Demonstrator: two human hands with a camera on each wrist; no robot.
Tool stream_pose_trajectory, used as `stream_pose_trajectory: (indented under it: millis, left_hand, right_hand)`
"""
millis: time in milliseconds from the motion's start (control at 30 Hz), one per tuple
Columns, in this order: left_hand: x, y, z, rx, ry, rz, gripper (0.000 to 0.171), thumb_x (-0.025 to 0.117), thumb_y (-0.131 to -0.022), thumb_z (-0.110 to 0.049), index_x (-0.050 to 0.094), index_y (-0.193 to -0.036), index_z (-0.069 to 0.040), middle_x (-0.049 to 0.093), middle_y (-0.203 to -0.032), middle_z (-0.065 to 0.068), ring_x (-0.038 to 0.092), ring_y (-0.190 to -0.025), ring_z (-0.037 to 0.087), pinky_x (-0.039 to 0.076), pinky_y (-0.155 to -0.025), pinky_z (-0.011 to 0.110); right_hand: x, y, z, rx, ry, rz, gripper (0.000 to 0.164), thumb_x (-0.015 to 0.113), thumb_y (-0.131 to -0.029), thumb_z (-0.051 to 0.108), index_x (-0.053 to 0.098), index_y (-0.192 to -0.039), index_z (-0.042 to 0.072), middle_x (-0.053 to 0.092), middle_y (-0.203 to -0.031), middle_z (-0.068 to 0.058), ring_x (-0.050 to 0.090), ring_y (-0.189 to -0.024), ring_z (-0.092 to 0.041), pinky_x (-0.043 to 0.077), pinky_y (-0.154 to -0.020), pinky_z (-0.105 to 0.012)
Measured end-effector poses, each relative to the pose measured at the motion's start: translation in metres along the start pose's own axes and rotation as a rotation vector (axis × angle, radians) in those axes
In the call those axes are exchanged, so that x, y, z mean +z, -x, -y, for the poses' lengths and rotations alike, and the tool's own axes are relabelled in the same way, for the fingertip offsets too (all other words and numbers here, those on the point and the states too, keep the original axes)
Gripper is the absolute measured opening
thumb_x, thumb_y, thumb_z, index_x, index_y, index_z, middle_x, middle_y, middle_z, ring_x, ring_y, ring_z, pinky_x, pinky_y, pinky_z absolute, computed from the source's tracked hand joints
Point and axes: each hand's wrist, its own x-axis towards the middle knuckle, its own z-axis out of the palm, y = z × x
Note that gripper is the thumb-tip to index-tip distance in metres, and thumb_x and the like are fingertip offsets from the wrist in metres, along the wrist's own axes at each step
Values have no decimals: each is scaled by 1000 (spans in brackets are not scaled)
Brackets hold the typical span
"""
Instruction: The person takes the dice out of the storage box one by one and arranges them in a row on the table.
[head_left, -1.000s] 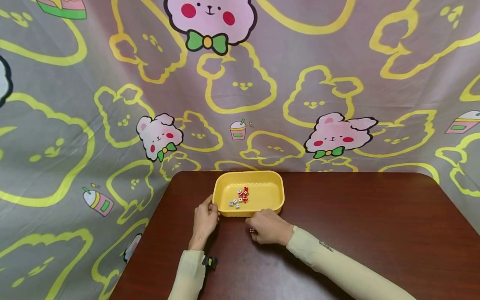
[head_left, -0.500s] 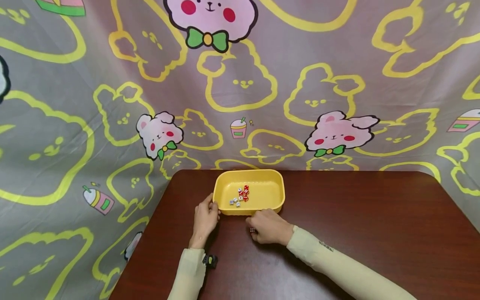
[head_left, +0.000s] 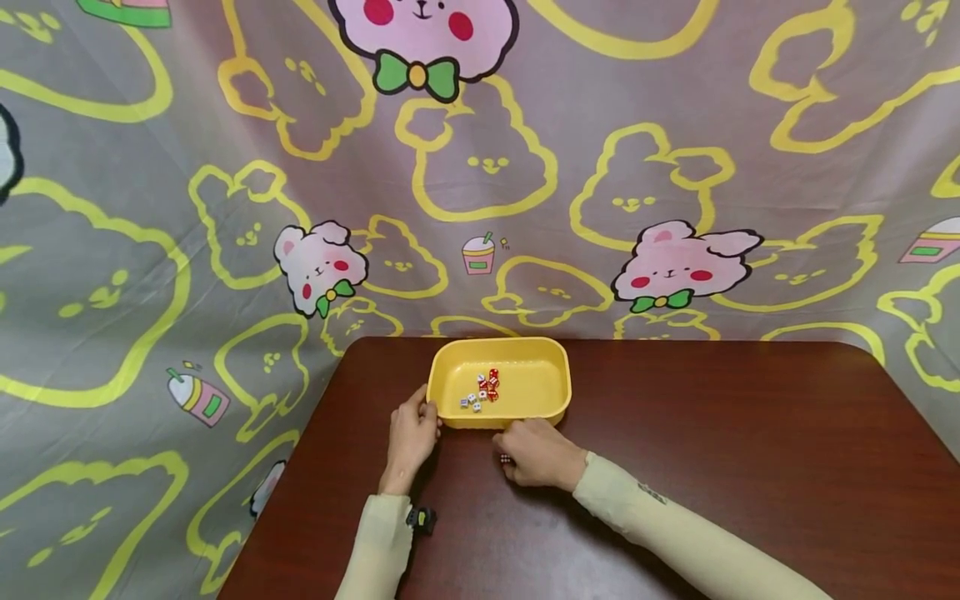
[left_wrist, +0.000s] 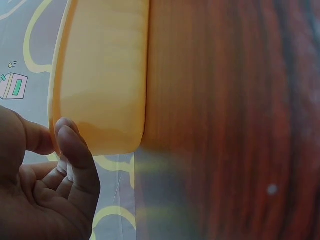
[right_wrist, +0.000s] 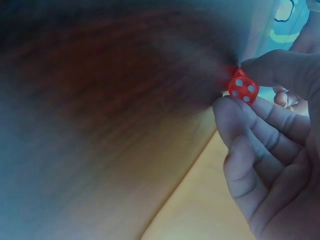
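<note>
A yellow plastic basin [head_left: 528,404] stands at the table's back left. In the head view my left hand [head_left: 411,433] is at its near left corner; the left wrist view shows the thumb and a finger pinching its rim. My right hand [head_left: 542,454] is just in front of the basin's near wall. Between thumb and fingertips it pinches a red die [right_wrist: 243,87] with white pips, close above the tabletop. Inside the basin, left of its middle, lie several red dice [head_left: 492,384] and several white dice [head_left: 472,402].
The dark reddish-brown wooden table [head_left: 712,433] stretches far to the right of the basin. Behind it and on the left hangs a grey cloth [head_left: 525,225] printed with cartoon bears. A small black device [head_left: 422,521] is strapped at the left wrist.
</note>
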Motion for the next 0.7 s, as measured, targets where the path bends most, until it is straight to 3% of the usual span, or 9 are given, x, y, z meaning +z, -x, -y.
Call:
stream_pose_trajectory:
  millis: [433, 700]
  left_hand:
    - [1, 1, 0, -3, -2, -9, 46, 49, -98, -15, 47, -142, -2, 67, -70, 8, 59, -50, 14, 50, -46, 28]
    - [1, 0, -1, 2, -8, -11, 46, 49, -98, -15, 47, -142, -3, 68, -70, 7, 60, -51, 14, 50, -46, 28]
  right_hand:
    - [2, 1, 0, -5, 11, -4, 20, 73, -68, 20, 55, -63, 23, 50, -55, 11, 41, -49, -4, 37, -44, -26]
    - [-7, 1, 1, 22, 30, 20, 29, 76, -73, 45, 56, -67, 25, 50, -58, 13, 44, -50, -5, 42, -47, -30]
